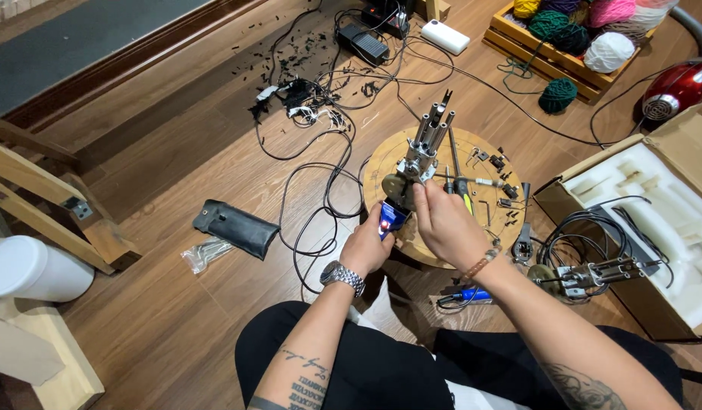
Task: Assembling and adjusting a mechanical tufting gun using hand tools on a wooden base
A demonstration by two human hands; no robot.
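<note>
Left hand (366,247) is gripping the blue-handled tool (391,216) closed-fisted; right hand (446,224) is pinching the metal mechanism (423,156). Judging midway: loose parts (503,197) are lying unfitted on the round wooden board (385,156).

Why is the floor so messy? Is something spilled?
Yes. Small black bits are scattered over the wooden floor beside tangled black cables, and one green yarn ball lies outside its crate.

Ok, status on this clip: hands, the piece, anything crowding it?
Left hand grips blue handle of metal tool head. Right hand on its middle. Screwdrivers, small parts, cables crowd round wooden board.
</note>
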